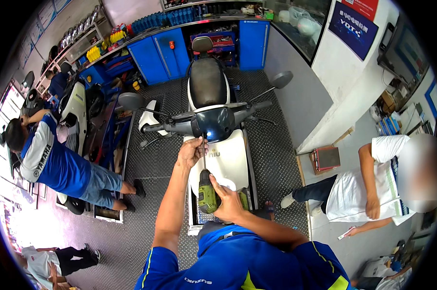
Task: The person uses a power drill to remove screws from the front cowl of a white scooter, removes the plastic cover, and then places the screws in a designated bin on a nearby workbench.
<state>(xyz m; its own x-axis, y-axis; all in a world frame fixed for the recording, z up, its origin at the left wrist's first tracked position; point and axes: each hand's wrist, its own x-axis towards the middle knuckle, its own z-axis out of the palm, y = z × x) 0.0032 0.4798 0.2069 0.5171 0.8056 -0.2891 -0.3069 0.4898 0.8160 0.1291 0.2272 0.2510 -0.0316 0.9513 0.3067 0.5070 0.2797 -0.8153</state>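
Note:
A green and black cordless drill is gripped in my right hand, pointing forward, away from my body. From its chuck a long thin driver bit runs up to the dark front cover of a scooter's handlebar. My left hand is closed in a pinch around the bit's far end, just below the cover. A small bright spot shows on the cover near the tip. What the tip touches is too small to tell. Below the handlebar lies the scooter's cream front panel.
The scooter's mirrors stick out on both sides. A white body panel lies left of it on the ribbed floor. Another person works at a second scooter on the left; one in white is at right. Blue cabinets line the back.

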